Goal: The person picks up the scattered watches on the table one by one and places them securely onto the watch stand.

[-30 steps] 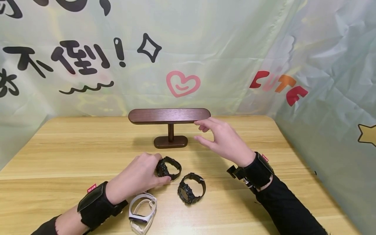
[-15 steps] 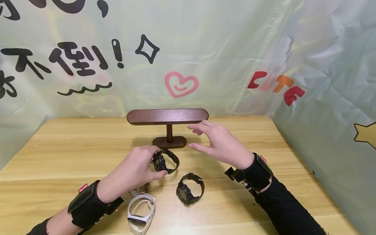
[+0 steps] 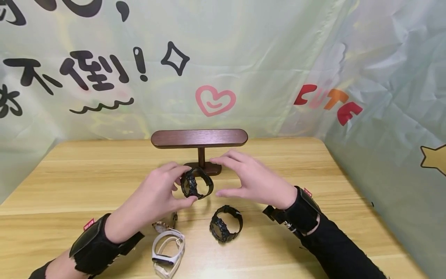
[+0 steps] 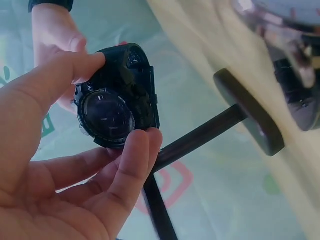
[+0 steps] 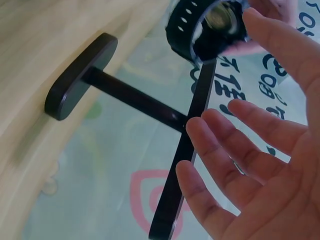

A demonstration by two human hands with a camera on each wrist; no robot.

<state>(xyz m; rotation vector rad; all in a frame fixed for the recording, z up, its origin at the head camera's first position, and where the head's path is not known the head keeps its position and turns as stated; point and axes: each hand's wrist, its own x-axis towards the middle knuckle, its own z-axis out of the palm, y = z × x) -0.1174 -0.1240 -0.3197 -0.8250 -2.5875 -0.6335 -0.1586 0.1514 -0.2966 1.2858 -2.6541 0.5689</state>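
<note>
My left hand (image 3: 156, 193) pinches a black digital wristwatch (image 3: 189, 184) between thumb and fingers, lifted over the table in front of the stand's base. In the left wrist view the watch's round face (image 4: 107, 115) points toward the palm, and its strap is closed in a loop. My right hand (image 3: 252, 180) hovers to the right of that watch, fingers apart and nothing in them; the right wrist view shows its fingers (image 5: 225, 165) near the watch's strap (image 5: 182, 27). Behind both hands stands a dark wooden T-shaped display stand (image 3: 199, 138).
A second black watch (image 3: 225, 224) sits on the wooden table (image 3: 278, 248) toward the front. Left of it are a white fitness band (image 3: 168, 252) and a metal-cased watch (image 3: 163, 224), partly hidden by my left arm. A printed cloth (image 3: 265, 77) hangs behind the table.
My left hand has raised the black watch off the table and carried it away from me, toward the stand. My right hand has come down and left, closer to it.
</note>
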